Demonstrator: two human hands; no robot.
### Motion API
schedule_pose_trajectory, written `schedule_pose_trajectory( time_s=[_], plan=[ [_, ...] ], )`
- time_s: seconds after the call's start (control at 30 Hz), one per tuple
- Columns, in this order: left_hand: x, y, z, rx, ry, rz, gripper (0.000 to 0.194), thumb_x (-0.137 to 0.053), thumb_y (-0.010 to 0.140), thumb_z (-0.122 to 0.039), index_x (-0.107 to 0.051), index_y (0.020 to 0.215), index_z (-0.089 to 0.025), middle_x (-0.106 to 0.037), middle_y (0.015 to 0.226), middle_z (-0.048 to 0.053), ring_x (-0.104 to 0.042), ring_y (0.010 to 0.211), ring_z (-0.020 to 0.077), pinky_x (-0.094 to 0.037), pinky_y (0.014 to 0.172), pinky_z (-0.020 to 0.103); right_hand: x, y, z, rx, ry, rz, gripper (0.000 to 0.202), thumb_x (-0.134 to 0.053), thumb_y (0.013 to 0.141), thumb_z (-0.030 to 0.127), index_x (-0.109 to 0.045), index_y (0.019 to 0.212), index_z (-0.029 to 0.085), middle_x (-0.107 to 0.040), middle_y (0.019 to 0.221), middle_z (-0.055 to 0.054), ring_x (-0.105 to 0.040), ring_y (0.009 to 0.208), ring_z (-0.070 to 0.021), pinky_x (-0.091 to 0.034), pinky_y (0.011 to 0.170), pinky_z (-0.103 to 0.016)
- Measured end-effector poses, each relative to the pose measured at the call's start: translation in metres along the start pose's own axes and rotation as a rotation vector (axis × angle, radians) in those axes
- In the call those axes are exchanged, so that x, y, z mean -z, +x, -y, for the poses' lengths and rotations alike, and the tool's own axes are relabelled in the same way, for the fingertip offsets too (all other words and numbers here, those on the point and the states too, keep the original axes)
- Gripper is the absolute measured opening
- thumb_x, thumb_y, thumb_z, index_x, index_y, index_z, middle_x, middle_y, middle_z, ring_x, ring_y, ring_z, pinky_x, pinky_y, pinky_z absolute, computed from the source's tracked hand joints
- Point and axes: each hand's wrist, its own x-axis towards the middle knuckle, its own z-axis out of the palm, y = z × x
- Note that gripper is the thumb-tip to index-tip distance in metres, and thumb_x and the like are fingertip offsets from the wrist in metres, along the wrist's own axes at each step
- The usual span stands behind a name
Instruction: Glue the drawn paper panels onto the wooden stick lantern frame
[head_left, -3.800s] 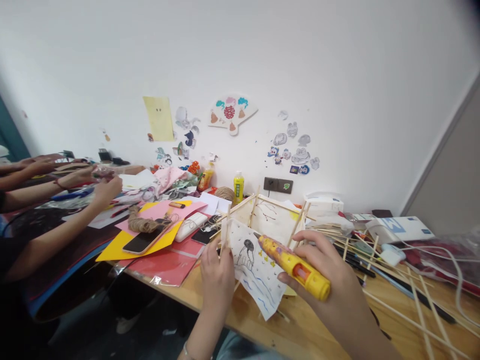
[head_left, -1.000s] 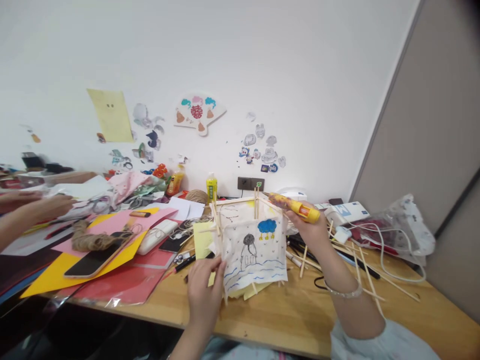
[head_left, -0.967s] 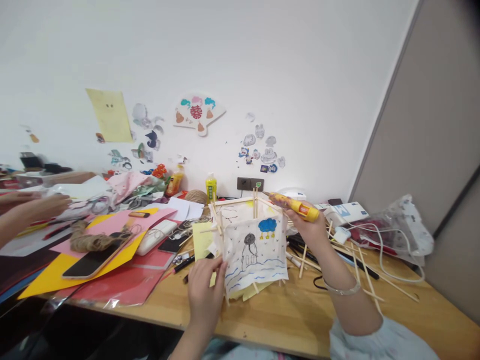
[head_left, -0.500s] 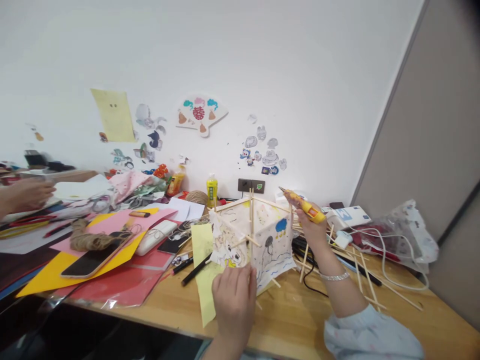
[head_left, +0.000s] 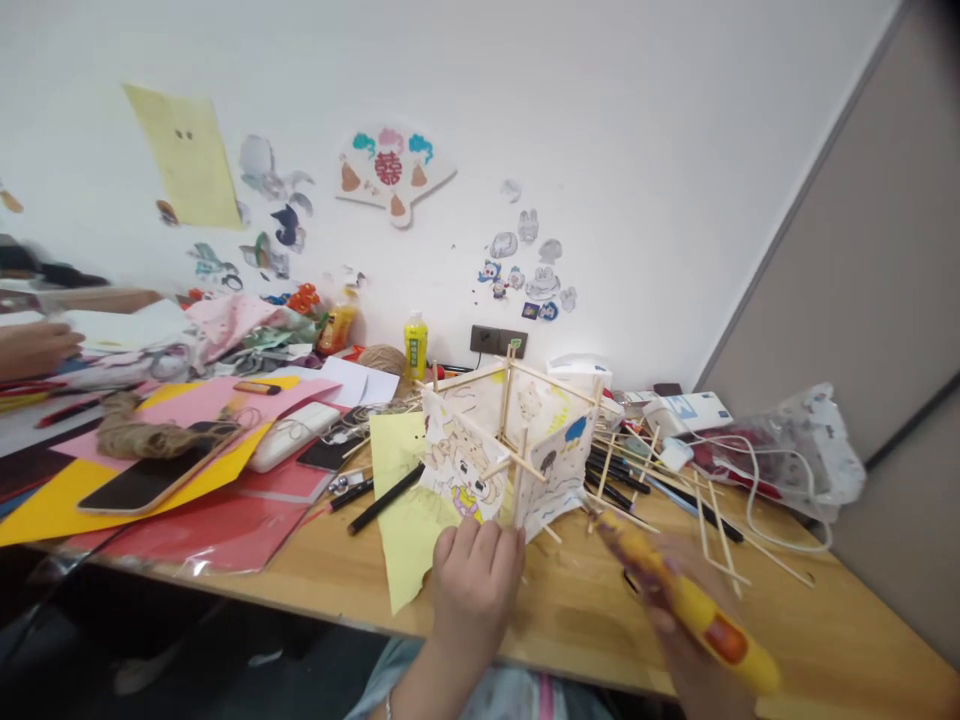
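A many-sided paper lantern point(head_left: 466, 470) with a thin wooden stick frame stands on the table, its white panels covered in coloured drawings. My left hand point(head_left: 480, 570) is closed at its near lower edge, fingers curled against the panel and a stick. In my right hand point(head_left: 675, 600), blurred by motion, is a yellow pen-shaped tool point(head_left: 690, 605) with a narrow pointed end and a red-orange patch. Its tip is low, just right of the lantern's near side. Under the lantern's left side lies a yellow paper sheet point(head_left: 397, 540).
Loose wooden sticks point(head_left: 712, 530) and a white cable point(head_left: 757, 500) lie on the right, near a clear plastic bag point(head_left: 810, 450). Coloured paper, a phone point(head_left: 150, 480) and twine point(head_left: 135, 430) crowd the left. Another person's hand point(head_left: 37, 348) is at the far left.
My right hand has swung down and nearer with the yellow tool, from above the lantern's right edge to low beside it. The lantern has tilted or turned slightly under my left hand.
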Motion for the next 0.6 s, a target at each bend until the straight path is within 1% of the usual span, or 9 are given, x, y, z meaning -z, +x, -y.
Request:
schedule_pose_trajectory(
  time_s=[0.07, 0.13, 0.2, 0.3, 0.5, 0.53, 0.6],
  plan=[
    [-0.002, -0.004, -0.001, -0.018, -0.022, 0.010, 0.011, -0.060, 0.082, -0.013, -0.056, 0.074, -0.018, -0.052, 0.058, 0.000, -0.042, 0.061, 0.0183, -0.026, 0.060, 0.033, -0.006, -0.008, 0.009, 0.078, -0.038, 0.127, 0.028, -0.063, 0.080, 0.050, -0.062, 0.092, 0.025, -0.067, 0.082, -0.003, -0.064, 0.073, -0.0204, -0.051, 0.061, -0.031],
    [-0.004, -0.007, -0.002, -0.038, -0.050, 0.014, 0.006, -0.058, 0.083, -0.011, -0.057, 0.081, -0.016, -0.056, 0.062, 0.001, -0.043, 0.063, 0.0183, -0.027, 0.061, 0.033, -0.014, -0.012, 0.016, 0.093, -0.076, 0.194, 0.024, -0.059, 0.084, 0.046, -0.060, 0.093, 0.024, -0.067, 0.081, -0.003, -0.065, 0.072, -0.0184, -0.051, 0.060, -0.028],
    [-0.004, -0.009, -0.002, -0.047, -0.078, 0.012, 0.005, -0.056, 0.084, -0.011, -0.057, 0.083, -0.015, -0.058, 0.064, 0.001, -0.043, 0.064, 0.0182, -0.028, 0.061, 0.033, -0.022, -0.013, 0.021, 0.063, -0.095, 0.179, 0.022, -0.056, 0.087, 0.044, -0.059, 0.091, 0.023, -0.066, 0.080, -0.003, -0.064, 0.071, -0.0177, -0.051, 0.060, -0.028],
    [-0.004, -0.011, -0.001, -0.043, -0.111, 0.014, 0.007, -0.055, 0.084, -0.010, -0.056, 0.081, -0.015, -0.058, 0.063, 0.001, -0.043, 0.064, 0.0177, -0.028, 0.061, 0.033, -0.031, -0.013, 0.025, 0.028, -0.105, 0.151, 0.021, -0.056, 0.087, 0.042, -0.059, 0.090, 0.022, -0.066, 0.079, -0.003, -0.064, 0.070, -0.0174, -0.051, 0.060, -0.027],
    [-0.002, -0.008, -0.003, -0.028, -0.130, 0.032, 0.007, -0.060, 0.081, -0.010, -0.057, 0.080, -0.016, -0.060, 0.063, 0.001, -0.045, 0.063, 0.0172, -0.029, 0.060, 0.033, -0.038, -0.015, 0.028, -0.051, -0.104, 0.093, 0.019, -0.059, 0.085, 0.041, -0.060, 0.091, 0.022, -0.066, 0.080, -0.003, -0.064, 0.072, -0.0182, -0.051, 0.060, -0.028],
    [-0.002, -0.008, -0.004, -0.026, -0.130, 0.028, 0.007, -0.060, 0.081, -0.009, -0.057, 0.080, -0.015, -0.061, 0.065, 0.002, -0.046, 0.064, 0.0174, -0.030, 0.061, 0.033, -0.038, -0.015, 0.028, -0.062, -0.101, 0.093, 0.019, -0.059, 0.085, 0.041, -0.060, 0.092, 0.022, -0.066, 0.080, -0.003, -0.064, 0.072, -0.0179, -0.052, 0.060, -0.027],
    [-0.001, -0.007, -0.005, -0.041, -0.143, 0.022, 0.007, -0.059, 0.081, -0.008, -0.058, 0.085, -0.014, -0.067, 0.075, 0.005, -0.050, 0.068, 0.0183, -0.032, 0.062, 0.033, -0.039, -0.016, 0.029, -0.085, -0.094, 0.095, 0.019, -0.059, 0.085, 0.041, -0.061, 0.092, 0.023, -0.066, 0.080, -0.002, -0.064, 0.070, -0.0170, -0.051, 0.060, -0.027]
  ],
)
